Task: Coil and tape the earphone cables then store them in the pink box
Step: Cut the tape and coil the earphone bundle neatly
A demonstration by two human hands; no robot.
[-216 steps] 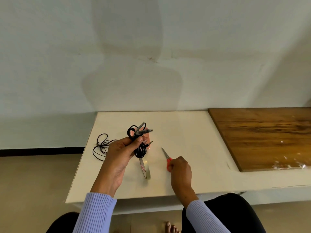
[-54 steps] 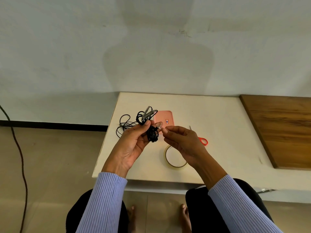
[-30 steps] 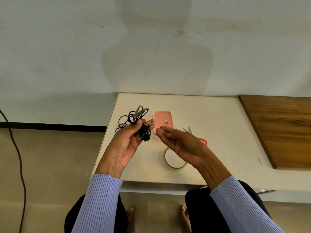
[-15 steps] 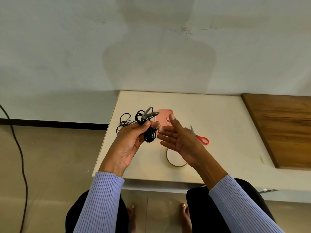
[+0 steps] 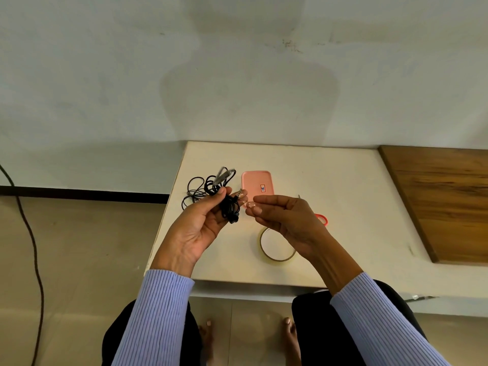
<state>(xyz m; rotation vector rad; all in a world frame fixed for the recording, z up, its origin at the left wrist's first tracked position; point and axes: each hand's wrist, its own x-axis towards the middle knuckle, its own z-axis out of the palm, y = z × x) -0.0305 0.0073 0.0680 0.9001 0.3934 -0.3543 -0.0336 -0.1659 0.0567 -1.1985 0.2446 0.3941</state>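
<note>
Black earphone cable [image 5: 229,207], wound into a small bundle, sits in the left hand [image 5: 202,225], pinched between the thumb and curled fingers and held above the near left part of the white table [image 5: 343,180]; its metal jack plug [image 5: 239,193] sticks out to the right by the fingertips, and grey earbud pieces rise blurred above the thumb. A second earphone cable [image 5: 194,192] lies in loose loops on the table's left edge, partly hidden behind that hand. Just right of the bundle, the right hand [image 5: 285,220] hangs with its fingers curled and the tips drawn together close to the left fingertips; whether anything is pinched between them cannot be made out. A pink box [image 5: 257,182] with a small label lies flat on the table beyond both hands. A roll of clear tape [image 5: 276,247] lies flat below the right wrist, and the red handle of a pair of scissors [image 5: 322,219] shows past the right hand. A wooden board [image 5: 443,202] covers the table's right side. Lilac ribbed sleeves [image 5: 158,313] cover both forearms.
</note>
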